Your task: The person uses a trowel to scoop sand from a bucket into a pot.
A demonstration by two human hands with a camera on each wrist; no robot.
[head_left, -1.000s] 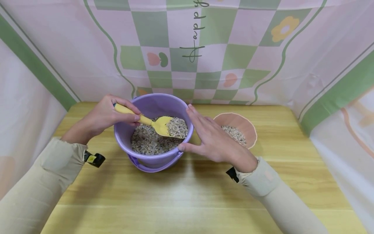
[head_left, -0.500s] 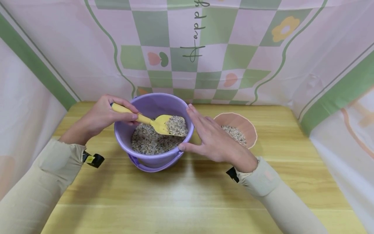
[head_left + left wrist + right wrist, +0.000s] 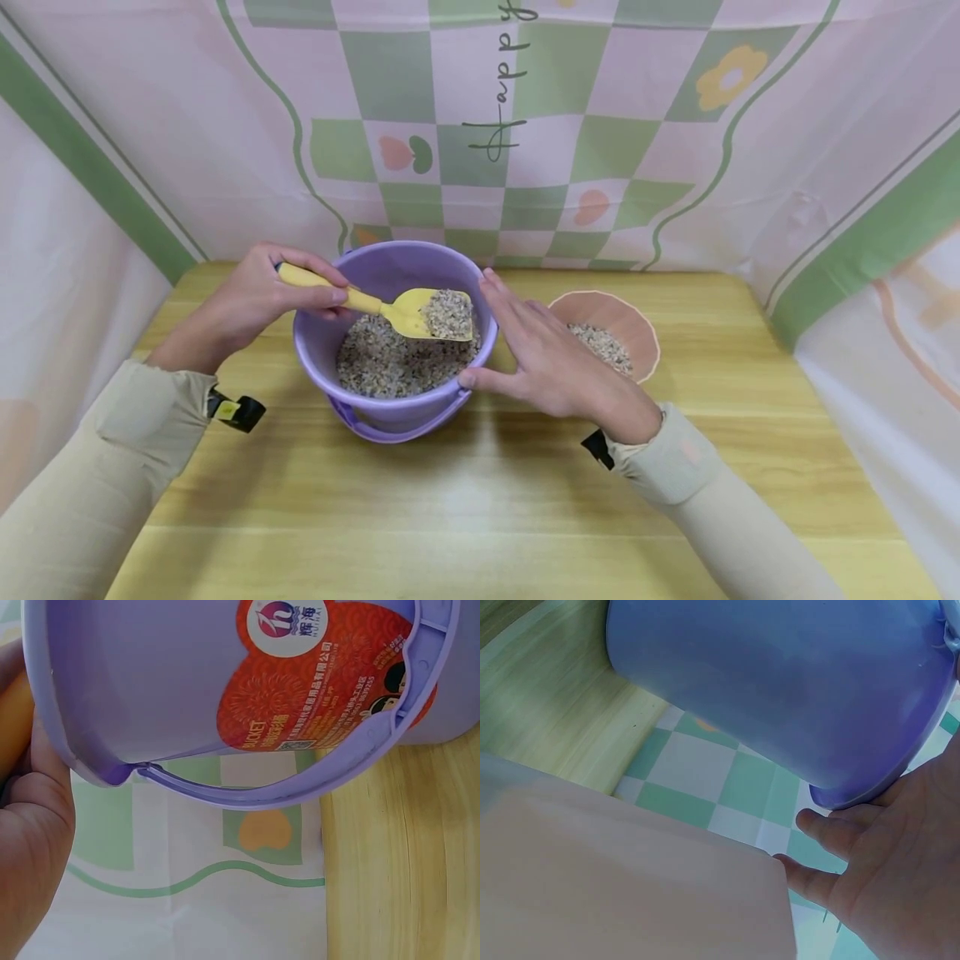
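My left hand (image 3: 262,292) grips the handle of a yellow toy shovel (image 3: 405,315), whose blade carries a heap of small gravel (image 3: 448,315). The blade is over the inside of a purple bucket (image 3: 318,367) that holds more of the same gravel. My right hand (image 3: 547,354) lies against the bucket's right rim with fingers extended and the thumb spread toward the front. In the right wrist view the fingers (image 3: 832,832) touch the outside of the rim. The left wrist view shows the bucket's side with a red label (image 3: 322,682) and its hanging handle (image 3: 285,791).
A pink scalloped bowl (image 3: 637,333) with some gravel in it stands right of the bucket, partly behind my right hand. Both sit on a wooden table (image 3: 465,500). A checkered cloth (image 3: 480,150) hangs along the back edge, with pale cloth at both sides.
My left hand has drawn the loaded shovel slightly up and to the left over the bucket. My right hand has stayed at the rim.
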